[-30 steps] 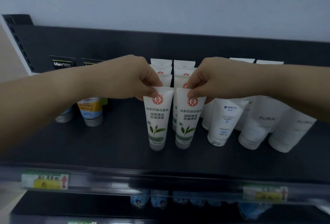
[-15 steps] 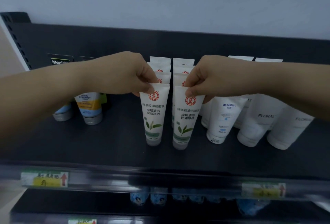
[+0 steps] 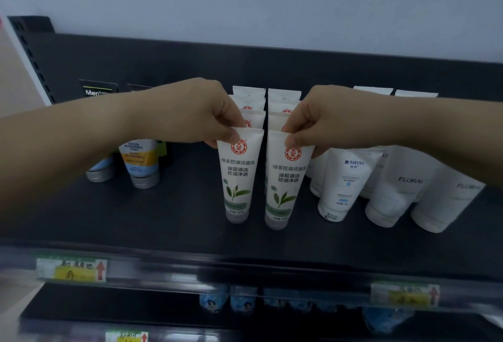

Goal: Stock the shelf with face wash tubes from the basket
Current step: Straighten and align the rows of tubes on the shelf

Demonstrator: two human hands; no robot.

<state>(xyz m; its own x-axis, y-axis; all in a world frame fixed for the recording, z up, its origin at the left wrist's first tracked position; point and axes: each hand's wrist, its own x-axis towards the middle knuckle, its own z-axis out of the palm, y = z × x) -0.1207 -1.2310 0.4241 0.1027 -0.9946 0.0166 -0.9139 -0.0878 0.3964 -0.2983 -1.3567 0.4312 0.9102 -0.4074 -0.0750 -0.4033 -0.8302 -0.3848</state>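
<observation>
The left hand pinches the crimped top of the left front tube, and the right hand pinches the right front tube. Both tubes stand cap-down on the dark shelf, heading two rows of matching tubes.

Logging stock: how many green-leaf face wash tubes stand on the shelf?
8, in two rows of four running front to back; left hand pinches left front tube, right hand right front tube. Others may hide behind.
</observation>
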